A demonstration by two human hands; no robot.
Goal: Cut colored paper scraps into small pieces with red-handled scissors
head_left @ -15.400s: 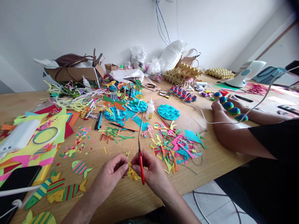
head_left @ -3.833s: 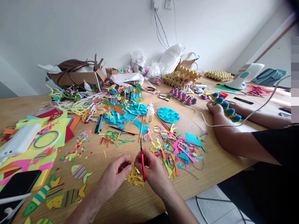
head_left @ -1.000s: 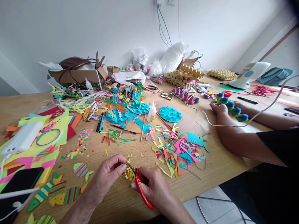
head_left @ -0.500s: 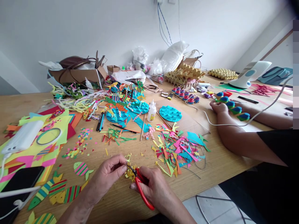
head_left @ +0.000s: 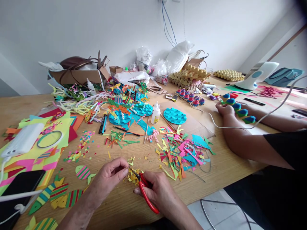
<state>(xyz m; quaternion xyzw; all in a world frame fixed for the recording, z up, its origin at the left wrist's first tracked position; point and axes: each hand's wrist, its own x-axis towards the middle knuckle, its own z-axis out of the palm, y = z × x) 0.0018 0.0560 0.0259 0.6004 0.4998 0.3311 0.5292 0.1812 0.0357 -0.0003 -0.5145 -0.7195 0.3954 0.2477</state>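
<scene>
Red-handled scissors (head_left: 146, 195) sit in my right hand (head_left: 160, 191), their blades pointing up and left. My left hand (head_left: 112, 175) is closed in a pinch at the blade tips; whatever lies between its fingertips is too small to make out. Under the blades is a heap of yellow paper scraps (head_left: 133, 177). To the left of my left hand lie striped paper fish, among them a green and pink one (head_left: 83, 172) and a red and green one (head_left: 74, 198).
Mixed paper offcuts (head_left: 184, 153) spread right of my hands. Behind them stand a glue bottle (head_left: 156, 114) and a turquoise egg-carton piece (head_left: 175, 116). At right, another person's hand (head_left: 225, 109) holds a painted carton strip (head_left: 241, 111). A phone (head_left: 24, 185) and coloured paper (head_left: 67, 127) lie left.
My left hand has shifted very slightly left, away from the scissors' tips. My right hand and the scissors stay almost where they were.
</scene>
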